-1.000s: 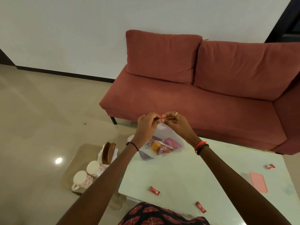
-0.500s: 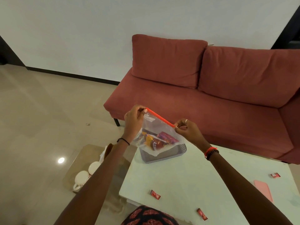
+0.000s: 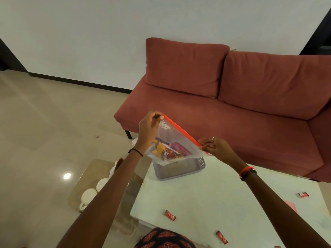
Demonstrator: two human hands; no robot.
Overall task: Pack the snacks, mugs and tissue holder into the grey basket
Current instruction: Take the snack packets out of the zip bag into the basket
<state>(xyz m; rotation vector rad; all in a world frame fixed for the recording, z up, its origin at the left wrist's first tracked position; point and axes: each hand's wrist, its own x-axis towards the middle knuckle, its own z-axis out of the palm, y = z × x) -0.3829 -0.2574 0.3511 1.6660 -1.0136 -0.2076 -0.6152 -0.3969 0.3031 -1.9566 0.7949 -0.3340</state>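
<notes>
Two pinch grips: left hand (image 3: 148, 129), right hand (image 3: 215, 148), on snack bag (image 3: 172, 140) corners above grey basket (image 3: 180, 176).

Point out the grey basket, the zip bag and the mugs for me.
grey basket (image 3: 180, 173): head view, its near wall.
zip bag (image 3: 171, 133): head view, its clear upper panel.
mugs (image 3: 88, 195): head view, the top of the nearer one.
</notes>
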